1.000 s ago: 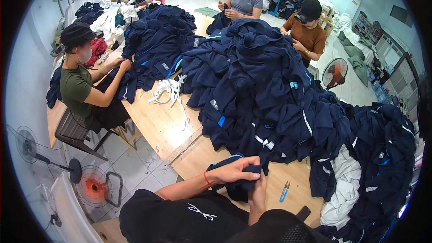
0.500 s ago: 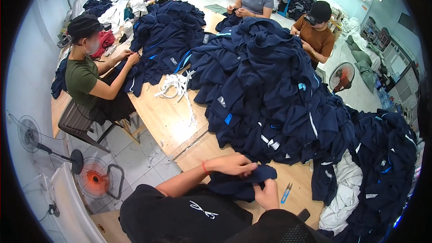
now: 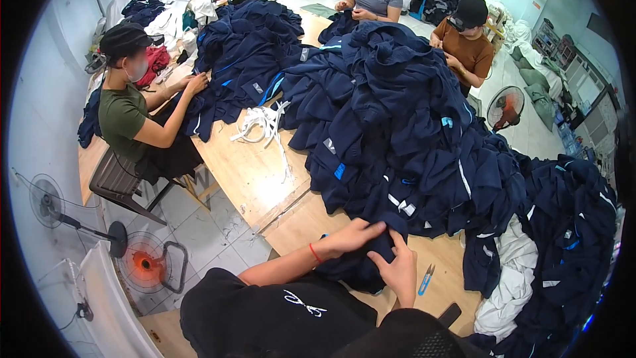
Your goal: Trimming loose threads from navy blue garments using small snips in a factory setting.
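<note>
A navy garment (image 3: 358, 264) lies bunched at the table's near edge in front of me. My left hand (image 3: 346, 236), with a red string round the wrist, pinches its upper edge, fingers closed on the cloth. Facing it from the right, my right hand (image 3: 399, 270) has the cloth between its thumb and raised fingers. Part of the garment is hidden behind my left wrist. Blue-handled thread snips (image 3: 426, 280) rest on the table right of my right hand, touched by neither hand. Beyond both hands rises a big heap of navy garments (image 3: 397, 126) with white and light-blue trim.
White strips (image 3: 260, 123) lie on the wooden table (image 3: 248, 176). A dark flat object (image 3: 450, 315) is near my right forearm, and white cloth (image 3: 507, 285) hangs at the right. Co-workers handle garments at left and far side. Floor fans (image 3: 142, 262) stand left.
Both hands have moved up with the garment's edge, nearer the heap. My right hand has turned more upright, its fingers pointing up. The snips have stayed on the table.
</note>
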`<action>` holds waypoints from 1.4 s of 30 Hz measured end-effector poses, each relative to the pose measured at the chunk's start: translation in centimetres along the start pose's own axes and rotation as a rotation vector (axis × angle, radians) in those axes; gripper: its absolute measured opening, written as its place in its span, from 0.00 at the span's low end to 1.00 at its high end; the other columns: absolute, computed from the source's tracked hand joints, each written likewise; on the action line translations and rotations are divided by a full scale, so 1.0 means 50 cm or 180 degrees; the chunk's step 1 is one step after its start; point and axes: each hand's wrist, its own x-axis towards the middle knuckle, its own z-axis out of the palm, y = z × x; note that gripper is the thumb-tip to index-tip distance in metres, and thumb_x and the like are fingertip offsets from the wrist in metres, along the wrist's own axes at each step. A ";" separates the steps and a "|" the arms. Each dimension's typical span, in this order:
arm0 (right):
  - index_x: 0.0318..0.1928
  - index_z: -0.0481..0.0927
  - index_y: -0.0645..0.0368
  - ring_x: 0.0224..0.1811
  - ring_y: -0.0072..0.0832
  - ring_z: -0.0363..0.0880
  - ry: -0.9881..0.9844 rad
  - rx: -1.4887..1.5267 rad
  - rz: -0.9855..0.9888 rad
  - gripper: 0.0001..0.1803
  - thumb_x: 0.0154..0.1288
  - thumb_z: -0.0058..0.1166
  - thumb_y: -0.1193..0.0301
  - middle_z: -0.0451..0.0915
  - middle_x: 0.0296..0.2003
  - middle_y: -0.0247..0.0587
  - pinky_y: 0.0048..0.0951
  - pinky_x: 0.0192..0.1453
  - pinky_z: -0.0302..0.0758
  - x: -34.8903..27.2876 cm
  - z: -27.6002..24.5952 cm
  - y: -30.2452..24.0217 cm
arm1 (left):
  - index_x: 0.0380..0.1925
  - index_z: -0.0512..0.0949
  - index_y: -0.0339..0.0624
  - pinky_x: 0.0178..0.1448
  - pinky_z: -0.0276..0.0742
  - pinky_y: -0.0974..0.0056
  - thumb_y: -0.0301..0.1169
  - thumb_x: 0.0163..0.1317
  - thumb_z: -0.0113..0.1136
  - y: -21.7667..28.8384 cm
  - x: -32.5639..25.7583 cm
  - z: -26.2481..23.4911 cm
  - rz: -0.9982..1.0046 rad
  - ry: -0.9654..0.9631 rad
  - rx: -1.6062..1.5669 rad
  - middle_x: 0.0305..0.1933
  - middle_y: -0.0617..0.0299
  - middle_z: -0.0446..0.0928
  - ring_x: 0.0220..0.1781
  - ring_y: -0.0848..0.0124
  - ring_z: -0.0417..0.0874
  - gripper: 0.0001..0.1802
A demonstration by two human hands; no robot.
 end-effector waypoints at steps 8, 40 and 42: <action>0.54 0.86 0.67 0.33 0.41 0.85 0.0601 0.0485 -0.0690 0.23 0.57 0.76 0.75 0.85 0.32 0.51 0.38 0.40 0.78 -0.002 0.014 0.014 | 0.53 0.84 0.32 0.59 0.86 0.60 0.57 0.81 0.52 -0.006 -0.017 -0.046 0.0207 0.0336 -0.2506 0.51 0.57 0.88 0.51 0.67 0.89 0.33; 0.41 0.89 0.59 0.20 0.39 0.74 0.1747 -0.0463 -0.1721 0.19 0.48 0.64 0.90 0.72 0.21 0.43 0.35 0.25 0.63 -0.038 -0.004 -0.109 | 0.58 0.80 0.33 0.64 0.82 0.65 0.23 0.76 0.63 0.004 0.005 0.032 0.1937 0.1151 -0.1400 0.56 0.61 0.86 0.57 0.74 0.84 0.13; 0.41 0.89 0.59 0.20 0.40 0.74 0.1669 -0.0428 -0.1706 0.20 0.48 0.64 0.91 0.71 0.20 0.43 0.35 0.25 0.63 -0.038 0.000 -0.111 | 0.58 0.80 0.33 0.64 0.82 0.65 0.23 0.77 0.62 0.002 0.006 0.032 0.1899 0.1145 -0.1400 0.56 0.61 0.85 0.58 0.74 0.84 0.13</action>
